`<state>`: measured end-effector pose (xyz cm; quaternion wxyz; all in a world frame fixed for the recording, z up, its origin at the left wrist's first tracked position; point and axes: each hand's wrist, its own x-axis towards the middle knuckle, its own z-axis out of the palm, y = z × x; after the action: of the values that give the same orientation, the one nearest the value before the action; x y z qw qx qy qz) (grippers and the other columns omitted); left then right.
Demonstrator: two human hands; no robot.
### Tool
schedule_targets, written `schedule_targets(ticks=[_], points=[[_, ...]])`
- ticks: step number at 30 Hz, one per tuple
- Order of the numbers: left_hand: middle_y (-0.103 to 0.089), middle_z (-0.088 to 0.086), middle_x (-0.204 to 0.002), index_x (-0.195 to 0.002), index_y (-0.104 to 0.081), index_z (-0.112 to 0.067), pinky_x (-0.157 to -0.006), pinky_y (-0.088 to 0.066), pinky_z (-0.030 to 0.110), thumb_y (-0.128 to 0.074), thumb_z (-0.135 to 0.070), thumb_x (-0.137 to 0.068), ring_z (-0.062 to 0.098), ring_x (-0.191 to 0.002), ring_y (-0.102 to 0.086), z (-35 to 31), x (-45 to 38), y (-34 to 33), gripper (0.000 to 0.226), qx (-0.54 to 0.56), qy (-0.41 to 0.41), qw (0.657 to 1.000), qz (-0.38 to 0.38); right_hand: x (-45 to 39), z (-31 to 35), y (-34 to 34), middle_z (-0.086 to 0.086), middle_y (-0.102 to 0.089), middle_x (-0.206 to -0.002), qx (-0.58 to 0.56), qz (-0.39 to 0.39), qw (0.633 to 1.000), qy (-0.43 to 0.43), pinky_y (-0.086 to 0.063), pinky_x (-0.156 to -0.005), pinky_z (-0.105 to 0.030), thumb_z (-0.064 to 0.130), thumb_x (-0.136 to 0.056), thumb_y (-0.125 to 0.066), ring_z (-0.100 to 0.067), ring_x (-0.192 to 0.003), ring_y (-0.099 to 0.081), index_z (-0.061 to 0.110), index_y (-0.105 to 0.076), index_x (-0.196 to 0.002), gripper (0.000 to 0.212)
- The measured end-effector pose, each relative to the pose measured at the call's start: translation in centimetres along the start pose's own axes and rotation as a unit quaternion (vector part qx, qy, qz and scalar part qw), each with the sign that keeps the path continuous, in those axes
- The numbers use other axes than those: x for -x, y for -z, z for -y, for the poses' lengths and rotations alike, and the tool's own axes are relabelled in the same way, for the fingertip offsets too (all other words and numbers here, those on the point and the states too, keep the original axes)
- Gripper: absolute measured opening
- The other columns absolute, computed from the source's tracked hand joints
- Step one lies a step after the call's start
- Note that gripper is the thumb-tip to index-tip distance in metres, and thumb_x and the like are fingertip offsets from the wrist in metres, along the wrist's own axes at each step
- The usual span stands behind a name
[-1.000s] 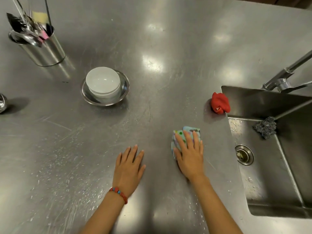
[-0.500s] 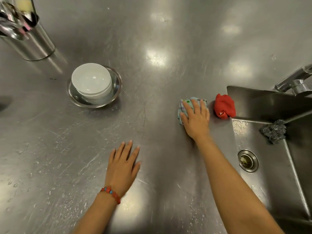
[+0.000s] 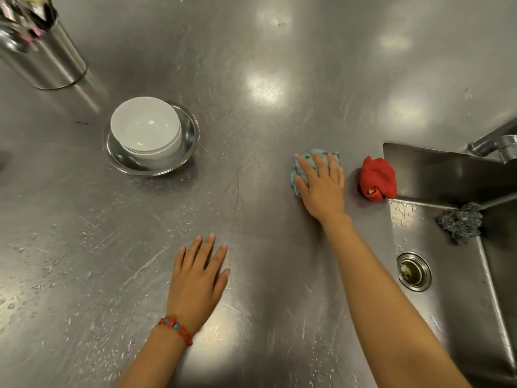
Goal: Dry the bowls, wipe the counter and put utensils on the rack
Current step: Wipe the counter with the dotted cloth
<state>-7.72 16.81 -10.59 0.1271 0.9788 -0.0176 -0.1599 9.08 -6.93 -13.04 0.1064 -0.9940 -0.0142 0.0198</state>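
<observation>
My right hand presses flat on a folded teal patterned cloth on the steel counter, left of the sink. My left hand, wearing a red bead bracelet, rests flat on the counter with fingers spread and holds nothing. Stacked white bowls sit inside a shallow steel bowl at the left middle. A steel utensil holder with utensils stands at the far left corner, partly cut off by the frame.
A crumpled red cloth lies at the sink's corner. The sink is at the right with a drain, a steel scourer and a faucet. Water droplets speckle the counter's near left.
My right hand has slid the cloth away from me, from beside my left hand up to near the red cloth. My left hand has stayed flat in place.
</observation>
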Motion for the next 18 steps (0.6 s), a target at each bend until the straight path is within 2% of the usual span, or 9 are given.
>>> schedule_targets(ticks=[5,10,13,16,18], points=[[-0.060,0.016,-0.125,-0.115,-0.063,-0.013,-0.092,-0.042,0.057,-0.007,-0.047,-0.095,0.038,-0.115,-0.056,0.0,-0.1,-0.1,0.069,0.001,0.004,1.000,0.012,-2.5,1.9,0.0,-0.001,-0.019,-0.155,-0.029,-0.011,0.998,-0.049,0.000,-0.116,-0.047,0.040,-0.096,-0.033,-0.025,-0.144,0.000,0.033,-0.026,-0.143,0.048],[-0.060,0.015,-0.125,-0.116,-0.062,-0.013,-0.092,-0.042,0.057,-0.007,-0.046,-0.094,0.037,-0.115,-0.056,0.2,0.0,0.1,0.068,0.005,0.005,1.000,0.020,5.0,5.9,-1.8,0.001,-0.022,-0.154,-0.021,0.008,0.998,0.055,0.000,-0.115,-0.044,0.044,-0.094,-0.034,-0.024,-0.144,-0.004,0.034,-0.029,-0.141,0.048],[-0.059,0.014,-0.127,-0.119,-0.060,-0.013,-0.094,-0.041,0.055,-0.006,-0.047,-0.094,0.035,-0.117,-0.055,0.6,0.1,0.3,0.069,0.011,0.007,1.000,0.021,9.1,8.7,-3.0,-0.001,-0.036,-0.148,-0.015,0.003,0.993,0.117,-0.012,-0.114,-0.047,0.044,-0.091,-0.036,-0.028,-0.142,-0.020,0.033,-0.036,-0.138,0.048],[-0.059,0.014,-0.126,-0.119,-0.060,-0.012,-0.094,-0.041,0.055,-0.006,-0.046,-0.095,0.035,-0.117,-0.055,1.3,0.4,0.6,0.068,0.017,0.015,1.000,0.008,7.5,8.5,-2.9,-0.001,-0.044,-0.144,-0.007,-0.003,0.989,0.149,-0.021,-0.111,-0.049,0.043,-0.090,-0.041,-0.029,-0.138,-0.029,0.034,-0.040,-0.136,0.046],[-0.060,0.015,-0.126,-0.118,-0.061,-0.012,-0.093,-0.042,0.056,-0.007,-0.047,-0.095,0.037,-0.116,-0.055,2.2,0.7,0.9,0.068,0.022,0.022,1.000,-0.003,4.2,7.9,-2.7,0.000,-0.036,-0.148,0.000,0.016,0.988,0.154,-0.016,-0.113,-0.047,0.044,-0.092,-0.040,-0.027,-0.142,-0.020,0.037,-0.035,-0.138,0.047]])
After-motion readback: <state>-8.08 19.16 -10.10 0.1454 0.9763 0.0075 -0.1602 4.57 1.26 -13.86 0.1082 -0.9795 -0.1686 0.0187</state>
